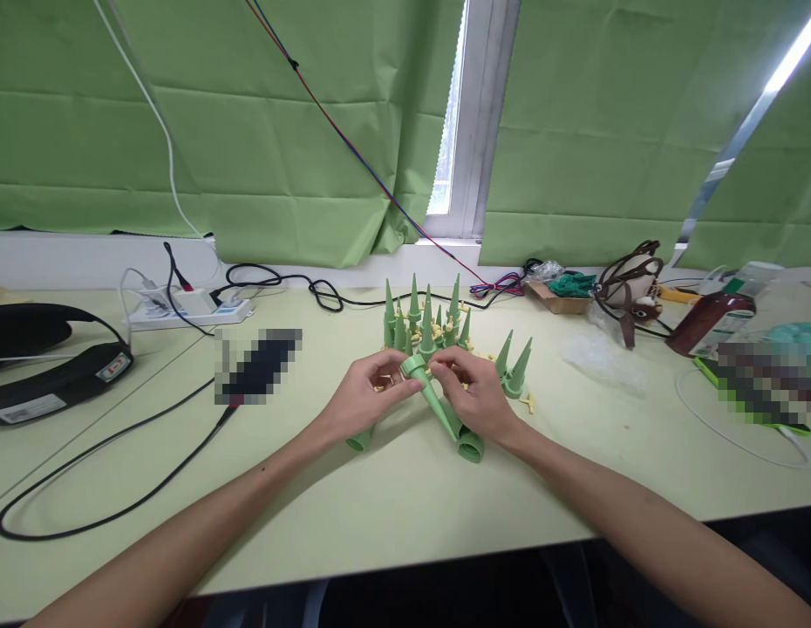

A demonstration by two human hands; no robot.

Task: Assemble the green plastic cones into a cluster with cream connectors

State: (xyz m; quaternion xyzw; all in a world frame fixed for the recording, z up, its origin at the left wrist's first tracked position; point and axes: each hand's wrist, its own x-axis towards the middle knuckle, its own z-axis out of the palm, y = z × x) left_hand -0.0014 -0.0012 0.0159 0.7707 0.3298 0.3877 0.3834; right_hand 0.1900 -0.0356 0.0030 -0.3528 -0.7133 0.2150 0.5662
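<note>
My left hand is closed round the wide collar of a green plastic watering spike, whose pointed end slants down to the right. My right hand pinches beside that collar; whatever its fingertips hold is hidden. Beneath the hands lie more green spikes, with one open collar under my right hand and another collar under my left. Behind them several green spikes stand point up among small yellow T-shaped pieces. A smaller group of spikes stands right of my right hand, with a yellow T-piece beside it.
On the left are a pixelated dark device on a cable, a power strip and black headgear. To the right lie clear plastic wrap, a small cardboard box, a red-brown bottle and a pixelated green-edged device.
</note>
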